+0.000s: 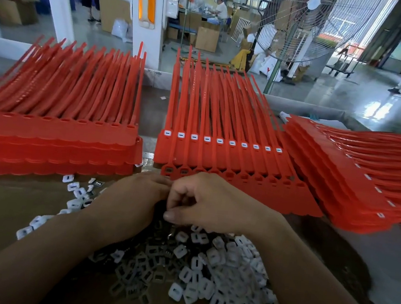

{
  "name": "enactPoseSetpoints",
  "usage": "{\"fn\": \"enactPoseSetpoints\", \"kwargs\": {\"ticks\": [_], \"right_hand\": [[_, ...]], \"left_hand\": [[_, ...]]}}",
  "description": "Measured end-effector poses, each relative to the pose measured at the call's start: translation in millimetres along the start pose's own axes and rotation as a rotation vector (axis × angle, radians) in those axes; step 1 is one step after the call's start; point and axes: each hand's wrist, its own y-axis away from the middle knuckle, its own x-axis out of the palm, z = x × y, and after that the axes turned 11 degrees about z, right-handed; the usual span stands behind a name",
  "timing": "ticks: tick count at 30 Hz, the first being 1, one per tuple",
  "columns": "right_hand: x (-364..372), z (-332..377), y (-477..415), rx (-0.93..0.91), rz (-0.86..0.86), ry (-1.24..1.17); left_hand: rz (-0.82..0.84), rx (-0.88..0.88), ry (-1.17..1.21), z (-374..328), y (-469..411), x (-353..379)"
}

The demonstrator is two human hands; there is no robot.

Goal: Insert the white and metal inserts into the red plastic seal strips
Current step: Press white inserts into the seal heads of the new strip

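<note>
Centre strip sheet (218,159): ten white inserts (219,141) fitted. Stack left of it (52,145) unfilled; stack right of it (355,184) fitted. Loose inserts (218,274) piled before it. Left hand (137,194) and right hand (214,201) met at its near edge, fingers curled; what is held cannot be told.

From the near edge of the table (0,206), a sheet of red strips (218,159) bars twelve o'clock. A taller stack of strips (53,140) walls off ten, and another stack (356,179) fans across two. Between the ten and twelve o'clock strips runs a narrow bare lane (152,111). A heap of white inserts (221,266) covers five and six; eight lies open.
</note>
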Motion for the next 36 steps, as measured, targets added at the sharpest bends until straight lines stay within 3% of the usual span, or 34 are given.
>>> {"fn": "enactPoseSetpoints", "kwargs": {"ticks": [9, 18, 36], "right_hand": [[-13.0, -14.5, 6.8, 0.104, -0.132, -0.197], [-29.4, -50.8, 6.0, 0.223, -0.61, -0.206], [-17.5, -66.6, -12.5, 0.338, -0.562, -0.054]], "left_hand": [[-0.106, 0.006, -0.045, 9.0, -1.9, 10.9], [-0.129, -0.008, -0.026, 8.1, -3.9, 10.9], [-0.122, -0.013, -0.053, 6.5, -5.1, 10.7]]}}
